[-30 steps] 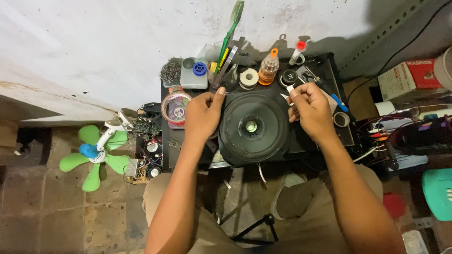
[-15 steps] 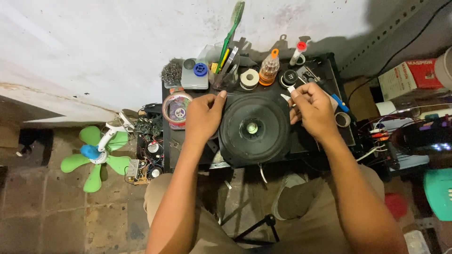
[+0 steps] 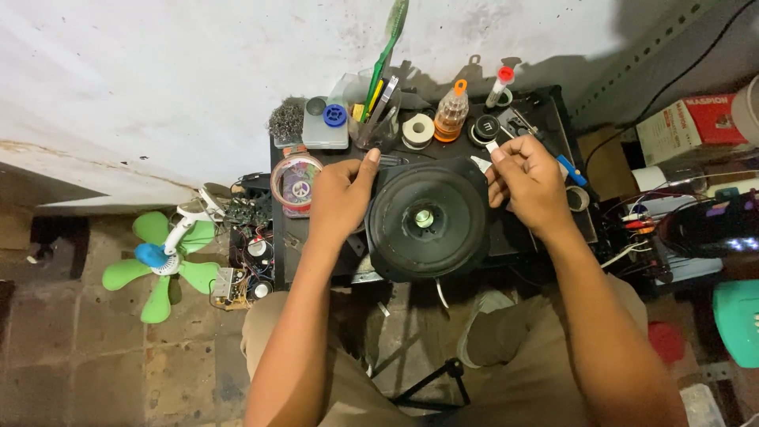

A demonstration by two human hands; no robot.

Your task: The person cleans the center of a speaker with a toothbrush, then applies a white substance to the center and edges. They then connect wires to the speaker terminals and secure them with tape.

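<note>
A round black speaker [image 3: 428, 219] with a silver centre lies face up on a small black worktable [image 3: 545, 107]. My left hand [image 3: 340, 194] grips the speaker's left rim, thumb along its top edge. My right hand [image 3: 528, 180] is at the speaker's upper right, fingers pinched on a small white strip [image 3: 490, 146]; another pale sliver lies just left of it. A blue-handled tool [image 3: 568, 169] pokes out from behind my right hand.
Along the table's back stand a glue bottle with orange cap [image 3: 452, 113], tape rolls [image 3: 417, 130], a cup of tools [image 3: 378, 119] and a wire spool [image 3: 296, 182]. A green fan [image 3: 162, 257] and circuit boards [image 3: 245, 261] lie on the floor at left. Boxes and cables crowd the right.
My right hand has shifted slightly up with the white strip pinched in it. My left hand stays on the speaker's rim.
</note>
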